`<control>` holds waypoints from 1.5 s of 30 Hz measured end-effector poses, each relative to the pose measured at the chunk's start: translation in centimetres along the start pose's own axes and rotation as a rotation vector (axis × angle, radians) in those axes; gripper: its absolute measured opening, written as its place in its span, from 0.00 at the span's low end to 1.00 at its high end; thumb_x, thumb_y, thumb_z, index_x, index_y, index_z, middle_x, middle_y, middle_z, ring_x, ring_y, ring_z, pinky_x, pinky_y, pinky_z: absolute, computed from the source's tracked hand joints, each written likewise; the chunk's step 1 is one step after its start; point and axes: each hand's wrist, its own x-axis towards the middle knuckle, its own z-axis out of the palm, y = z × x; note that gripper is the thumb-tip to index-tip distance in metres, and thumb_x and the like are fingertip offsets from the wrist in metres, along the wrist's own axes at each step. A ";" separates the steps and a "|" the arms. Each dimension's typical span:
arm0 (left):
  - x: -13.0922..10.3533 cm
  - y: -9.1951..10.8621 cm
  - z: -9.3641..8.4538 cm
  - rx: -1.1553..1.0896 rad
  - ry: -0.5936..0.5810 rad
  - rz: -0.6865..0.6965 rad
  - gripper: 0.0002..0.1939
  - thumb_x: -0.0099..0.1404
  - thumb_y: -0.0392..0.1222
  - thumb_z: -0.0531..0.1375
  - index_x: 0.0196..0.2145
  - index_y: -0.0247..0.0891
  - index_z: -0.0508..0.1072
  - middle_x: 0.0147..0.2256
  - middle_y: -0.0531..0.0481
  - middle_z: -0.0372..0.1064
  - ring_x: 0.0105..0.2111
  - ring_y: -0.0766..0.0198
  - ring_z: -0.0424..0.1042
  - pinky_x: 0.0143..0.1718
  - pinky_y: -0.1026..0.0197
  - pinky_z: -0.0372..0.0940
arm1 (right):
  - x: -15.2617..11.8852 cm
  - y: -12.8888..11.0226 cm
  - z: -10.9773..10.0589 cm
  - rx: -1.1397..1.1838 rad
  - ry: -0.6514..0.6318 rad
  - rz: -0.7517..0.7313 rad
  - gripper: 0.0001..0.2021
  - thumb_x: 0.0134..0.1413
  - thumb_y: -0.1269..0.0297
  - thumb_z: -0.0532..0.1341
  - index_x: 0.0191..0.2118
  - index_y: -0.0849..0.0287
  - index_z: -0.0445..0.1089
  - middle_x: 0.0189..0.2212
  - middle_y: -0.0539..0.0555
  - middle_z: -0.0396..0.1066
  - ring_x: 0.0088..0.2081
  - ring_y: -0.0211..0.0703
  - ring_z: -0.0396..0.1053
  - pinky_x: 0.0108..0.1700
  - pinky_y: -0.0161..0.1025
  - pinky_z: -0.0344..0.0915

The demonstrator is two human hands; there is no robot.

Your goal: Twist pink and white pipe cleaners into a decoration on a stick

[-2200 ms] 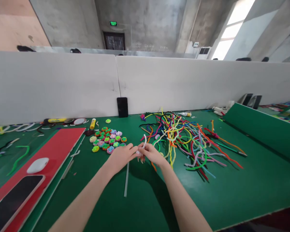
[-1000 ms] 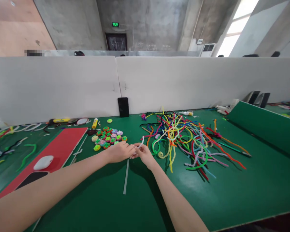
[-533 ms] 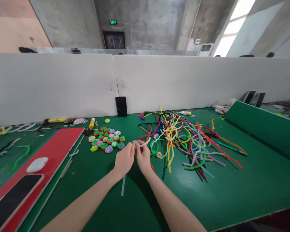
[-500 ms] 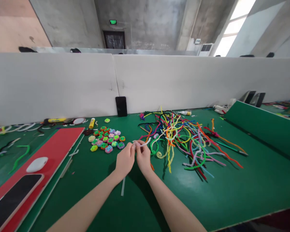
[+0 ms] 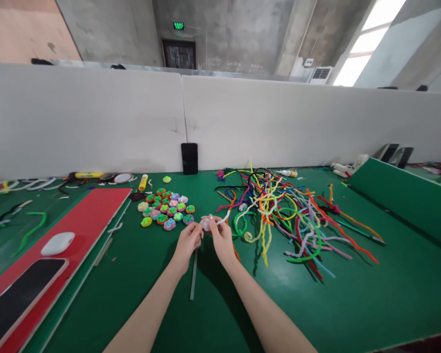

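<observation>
My left hand (image 5: 186,246) and my right hand (image 5: 222,241) meet above the green table, fingers pinched together. Between the fingertips is a white pipe cleaner (image 5: 225,217), its near part wound into a small pale coil (image 5: 206,224) and its free end sticking out to the right. The fingers partly hide the coil. A narrow pale strip (image 5: 193,279) lies on the table just below my left hand. Left of the hands sits a cluster of small colourful flower-shaped pieces (image 5: 169,224). On the right spreads a tangled heap of coloured pipe cleaners (image 5: 268,206).
At the left, a red board (image 5: 91,211) carries a white case (image 5: 58,243) and a phone (image 5: 25,289). A black phone (image 5: 189,158) leans against the white partition (image 5: 279,122). A yellow glue stick (image 5: 143,182) stands behind the flowers. A green panel (image 5: 407,201) rises at the right.
The fingers have shifted around the white pipe cleaner, and more of its pale coil now shows between them. The whole view has moved slightly.
</observation>
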 end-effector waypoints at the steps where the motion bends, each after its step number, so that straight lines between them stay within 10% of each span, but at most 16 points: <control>1: 0.0 0.0 -0.2 -0.058 -0.015 -0.024 0.18 0.55 0.53 0.54 0.19 0.37 0.57 0.15 0.62 0.45 0.13 0.76 0.42 0.14 0.71 0.40 | 0.0 0.0 0.1 0.004 -0.009 0.010 0.16 0.50 0.53 0.54 0.35 0.63 0.67 0.30 0.55 0.70 0.31 0.41 0.68 0.35 0.39 0.67; 25: -1.2 0.6 -0.7 0.447 0.233 0.291 0.15 0.61 0.48 0.48 0.20 0.38 0.58 0.17 0.58 0.52 0.19 0.70 0.53 0.21 0.67 0.49 | -1.5 -1.3 0.4 -0.425 -0.137 -0.112 0.14 0.58 0.61 0.47 0.43 0.59 0.65 0.36 0.54 0.70 0.33 0.40 0.68 0.37 0.34 0.63; 45: -0.4 0.5 -1.3 0.272 0.034 0.215 0.14 0.61 0.49 0.49 0.28 0.37 0.65 0.17 0.58 0.52 0.17 0.71 0.54 0.19 0.68 0.51 | -0.7 -1.2 0.6 -0.088 -0.089 -0.066 0.15 0.54 0.57 0.52 0.38 0.61 0.70 0.33 0.53 0.71 0.36 0.41 0.67 0.41 0.37 0.62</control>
